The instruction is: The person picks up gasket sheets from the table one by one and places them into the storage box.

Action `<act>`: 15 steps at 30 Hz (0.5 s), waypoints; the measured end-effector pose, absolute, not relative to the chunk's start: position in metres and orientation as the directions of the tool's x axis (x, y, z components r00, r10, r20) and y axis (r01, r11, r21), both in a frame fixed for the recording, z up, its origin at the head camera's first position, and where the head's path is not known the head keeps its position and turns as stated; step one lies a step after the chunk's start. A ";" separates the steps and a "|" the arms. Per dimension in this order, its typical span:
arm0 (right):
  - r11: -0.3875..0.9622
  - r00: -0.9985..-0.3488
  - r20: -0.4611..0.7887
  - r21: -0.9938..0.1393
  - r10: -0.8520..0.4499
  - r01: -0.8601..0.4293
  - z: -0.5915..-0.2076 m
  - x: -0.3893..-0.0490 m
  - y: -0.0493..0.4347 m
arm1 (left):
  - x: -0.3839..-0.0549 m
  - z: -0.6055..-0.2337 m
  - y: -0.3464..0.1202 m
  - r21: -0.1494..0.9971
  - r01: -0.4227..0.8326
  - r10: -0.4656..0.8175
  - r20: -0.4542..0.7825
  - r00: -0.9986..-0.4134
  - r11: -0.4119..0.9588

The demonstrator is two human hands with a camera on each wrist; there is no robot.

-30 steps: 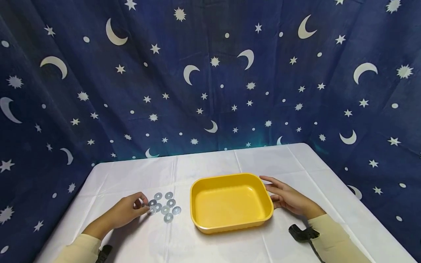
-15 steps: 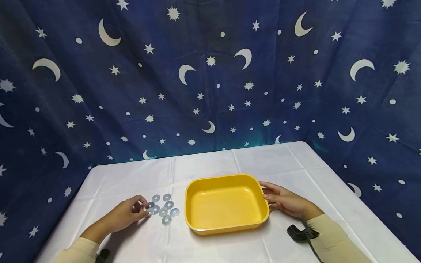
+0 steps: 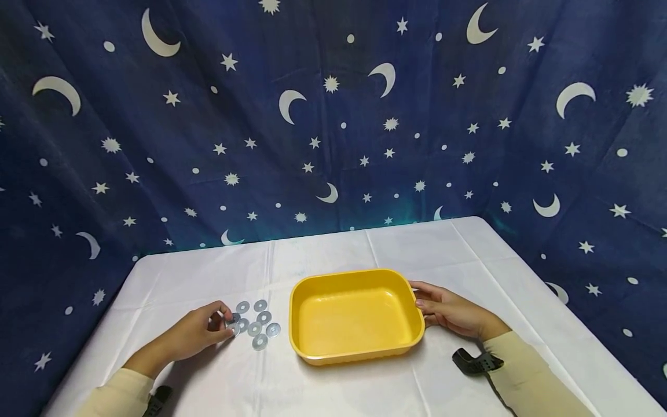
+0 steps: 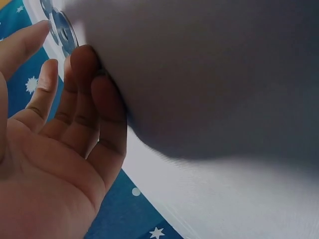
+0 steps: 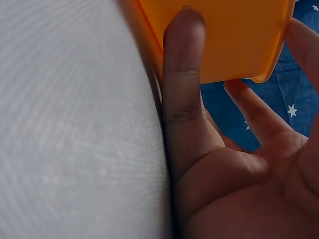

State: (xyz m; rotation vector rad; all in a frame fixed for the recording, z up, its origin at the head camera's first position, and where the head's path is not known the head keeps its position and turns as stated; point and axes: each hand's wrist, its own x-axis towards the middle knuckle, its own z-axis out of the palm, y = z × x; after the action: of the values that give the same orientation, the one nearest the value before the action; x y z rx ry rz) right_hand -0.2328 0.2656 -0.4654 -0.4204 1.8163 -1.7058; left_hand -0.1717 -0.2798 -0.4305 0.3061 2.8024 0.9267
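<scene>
Several flat metal washers (image 3: 260,341) lie in a loose cluster on the white tabletop, some overlapping. My left hand (image 3: 195,333) rests at the cluster's left side, thumb and index fingertip apart at the nearest washers. In the left wrist view, a fingertip reaches the edge of a washer (image 4: 64,31), and the other fingers bend loosely beside it. A yellow rectangular tray (image 3: 356,353) stands right of the washers with nothing inside. My right hand (image 3: 453,313) touches the tray's right end, its fingers extended along the outer wall. In the right wrist view, one straight finger (image 5: 184,64) lies against the wall.
A white cloth (image 3: 323,255) covers the table. Behind and beside it hangs a dark blue curtain (image 3: 250,116) with moons and stars. A black strap (image 3: 476,362) sits at the right wrist, close to the tabletop.
The tray has shifted slightly left toward the washers, with the right hand following at its end. The left hand stays at the washers. The head view has tilted and turned a little.
</scene>
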 end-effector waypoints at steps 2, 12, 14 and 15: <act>0.120 -0.766 -0.208 -0.978 -0.608 0.171 -0.464 -0.233 0.267 | -0.173 -0.430 -0.279 0.601 0.144 0.251 -0.097 -0.963 0.786; 0.118 -0.765 -0.199 -0.980 -0.613 0.161 -0.465 -0.234 0.270 | -0.175 -0.433 -0.275 0.570 0.111 0.210 -0.111 -0.971 0.814; 0.122 -0.764 -0.199 -0.980 -0.613 0.158 -0.466 -0.234 0.268 | -0.174 -0.435 -0.275 0.562 0.097 0.196 -0.119 -0.973 0.821; 0.122 -0.763 -0.199 -0.980 -0.615 0.157 -0.467 -0.234 0.268 | -0.173 -0.435 -0.275 0.559 0.091 0.191 -0.122 -0.974 0.824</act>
State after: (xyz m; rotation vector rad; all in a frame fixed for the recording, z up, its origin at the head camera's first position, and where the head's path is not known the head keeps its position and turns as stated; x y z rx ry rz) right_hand -0.2338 0.2676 -0.4670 -0.4428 1.8204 -1.7011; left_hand -0.1733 -0.2750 -0.4352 0.2209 2.8336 0.8550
